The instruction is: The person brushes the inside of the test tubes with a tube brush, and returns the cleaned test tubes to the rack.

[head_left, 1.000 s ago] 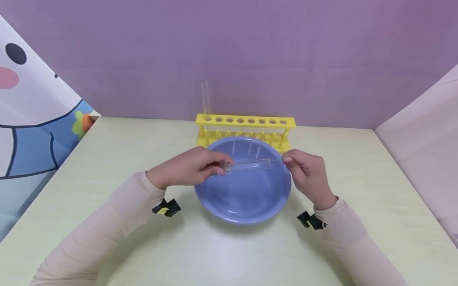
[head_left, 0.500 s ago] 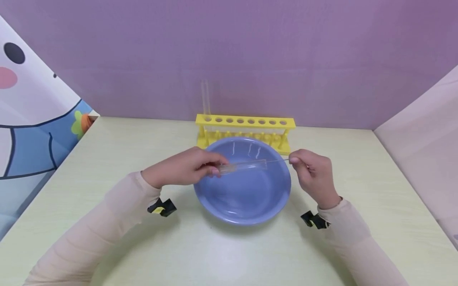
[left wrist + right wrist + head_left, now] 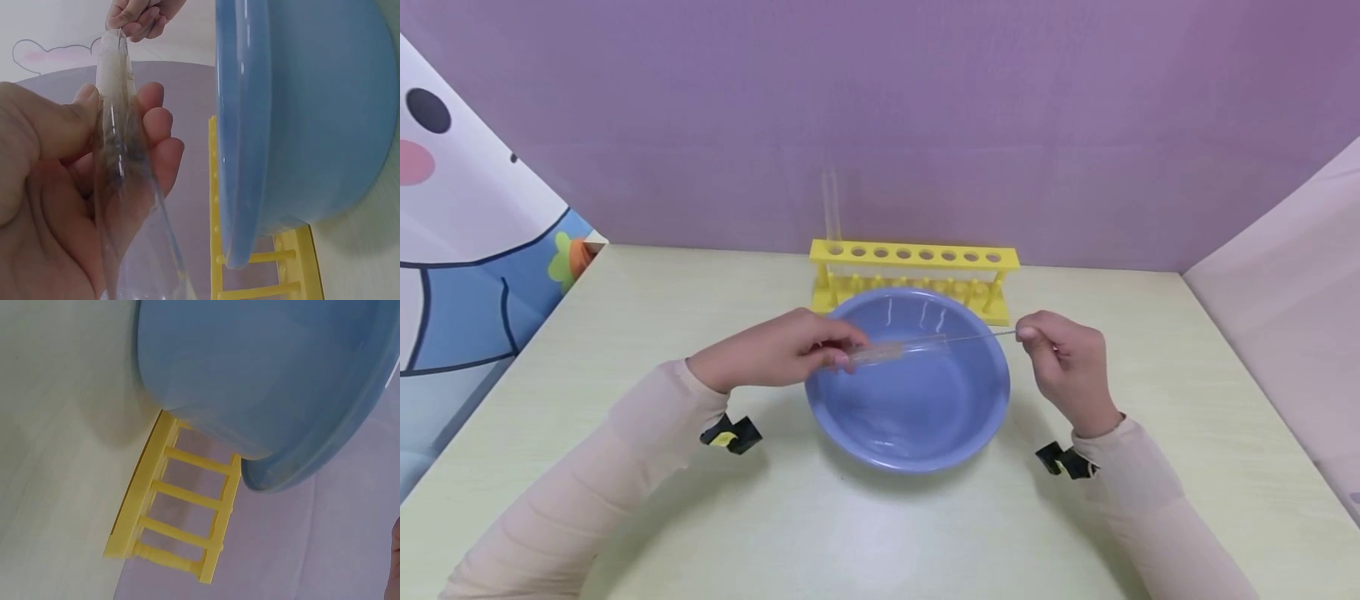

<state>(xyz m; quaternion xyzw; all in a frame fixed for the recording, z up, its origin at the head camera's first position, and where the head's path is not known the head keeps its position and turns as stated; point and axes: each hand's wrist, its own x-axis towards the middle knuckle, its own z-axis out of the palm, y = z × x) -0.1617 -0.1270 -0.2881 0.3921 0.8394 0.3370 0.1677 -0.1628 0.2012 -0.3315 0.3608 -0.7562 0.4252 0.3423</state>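
Over the blue basin (image 3: 917, 408), my left hand (image 3: 782, 348) grips a clear test tube (image 3: 119, 150), which lies almost level with its mouth to the right. Thumb and fingers curl round it in the left wrist view. Whitish bristles of a test tube brush (image 3: 112, 72) show inside the tube near its mouth. The brush's thin twisted wire (image 3: 977, 337) runs out to my right hand (image 3: 1067, 371), which pinches its end just past the basin's right rim. Only a sliver of the right hand shows in the right wrist view.
Behind the basin stands a yellow test tube rack (image 3: 917, 254), partly hidden by it. Another clear test tube (image 3: 831, 204) stands upright in its leftmost hole. A purple cloth (image 3: 895, 117) hangs along the pale table's (image 3: 700, 283) back edge.
My hands have drawn apart, the left moving left with the tube and the right moving right. More of the brush's wire shows outside the tube's mouth.
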